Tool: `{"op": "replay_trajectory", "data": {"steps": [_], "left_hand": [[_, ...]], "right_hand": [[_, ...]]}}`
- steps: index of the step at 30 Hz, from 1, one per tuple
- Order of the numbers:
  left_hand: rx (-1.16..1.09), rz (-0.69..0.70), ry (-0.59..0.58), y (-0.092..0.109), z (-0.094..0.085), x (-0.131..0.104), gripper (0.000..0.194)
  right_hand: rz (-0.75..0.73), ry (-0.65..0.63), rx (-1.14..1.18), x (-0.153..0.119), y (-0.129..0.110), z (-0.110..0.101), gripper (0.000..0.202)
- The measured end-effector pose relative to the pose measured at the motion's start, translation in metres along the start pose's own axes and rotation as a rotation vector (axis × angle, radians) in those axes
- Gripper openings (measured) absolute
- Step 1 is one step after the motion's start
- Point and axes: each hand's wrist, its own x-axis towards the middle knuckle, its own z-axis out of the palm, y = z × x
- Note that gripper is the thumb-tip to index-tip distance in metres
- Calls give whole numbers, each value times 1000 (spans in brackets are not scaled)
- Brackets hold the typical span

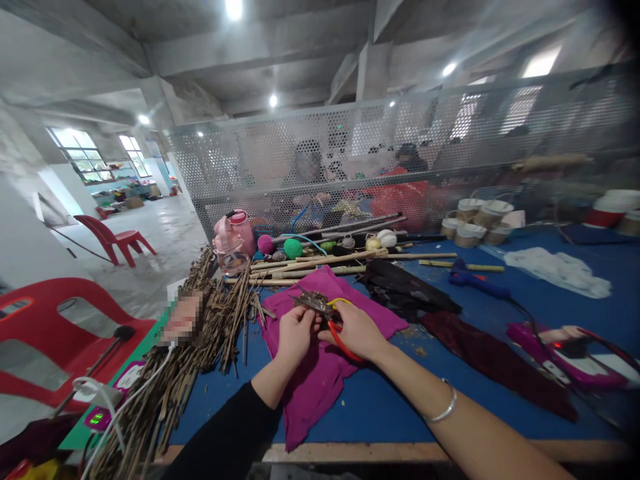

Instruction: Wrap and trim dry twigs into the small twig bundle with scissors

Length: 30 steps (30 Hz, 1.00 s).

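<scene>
My left hand [297, 333] is closed, pinching a brown dried plant piece [315, 303] between thumb and fingers. My right hand [363, 330] is wrapped round scissors [345, 343] with red and yellow handles; their blades are hidden behind the plant piece and my fingers. Both hands meet above a magenta cloth [320, 393] spread on the blue tabletop [400, 413]. Left of the cloth lies a large heap of dry brown stems [215, 327], some ends reaching close to it.
Behind the cloth lie wooden sticks [310, 270], a green yarn ball [293, 249] and a pink jug [234, 240]. Dark fabric [500, 360], a blue glue gun [477, 283] and white-rimmed pots [470, 233] are at right. A perforated metal screen [240, 160] stands behind, with people beyond.
</scene>
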Motion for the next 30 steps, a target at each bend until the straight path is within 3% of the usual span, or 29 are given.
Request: {"op": "replay_trajectory", "data": {"steps": [6,13,23,30], "left_hand": [[-36,-6,-31,5,2,-3,24],[-41,27,-21,7,0,-3,25],[-139,-60,16,6,2,-2,37],[-148,-80,55,5,1,1,33]], "right_hand": [[108,-64,36,-2,-2,0,40],[129,-64,10,-2,0,3,42],[170,-41,-23,-1,-2,1,44],[163,-53,-27,0,4,4,44]]}}
